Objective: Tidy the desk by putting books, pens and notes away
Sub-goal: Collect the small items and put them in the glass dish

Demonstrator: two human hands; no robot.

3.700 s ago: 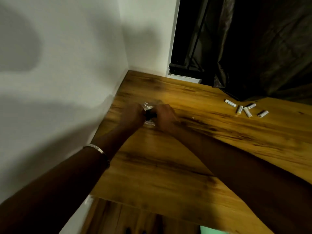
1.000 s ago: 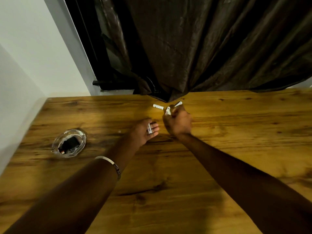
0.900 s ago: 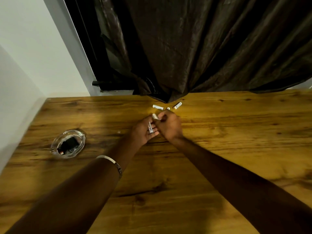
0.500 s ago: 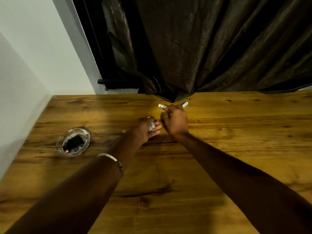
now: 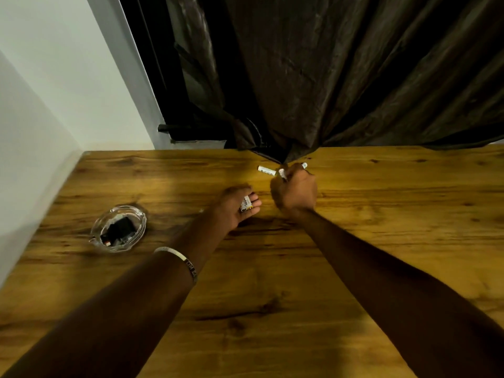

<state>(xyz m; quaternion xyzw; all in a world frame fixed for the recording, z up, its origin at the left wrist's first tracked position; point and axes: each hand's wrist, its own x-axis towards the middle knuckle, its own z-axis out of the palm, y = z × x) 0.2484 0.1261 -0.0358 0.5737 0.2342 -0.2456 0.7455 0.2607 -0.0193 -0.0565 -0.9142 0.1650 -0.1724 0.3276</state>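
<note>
Small white batteries lie at the back of the wooden desk (image 5: 272,282), below the curtain. My left hand (image 5: 234,208) rests palm-up on the desk and holds white batteries (image 5: 246,203) in its curled fingers. My right hand (image 5: 296,190) is just to the right, its fingers pinching one white battery (image 5: 282,174) near the curtain hem. One battery (image 5: 266,170) lies loose on the wood to the left of that hand. The tip of another battery (image 5: 304,165) shows behind its knuckles.
A glass ashtray (image 5: 96,234) holding small dark items stands on the desk's left side. White walls (image 5: 41,126) close the left corner. A dark curtain (image 5: 341,77) hangs over the desk's back edge.
My hands left the glass ashtray and came to the batteries. Over the last second my right hand passed one battery to my left hand, then reached back and picked up another.
</note>
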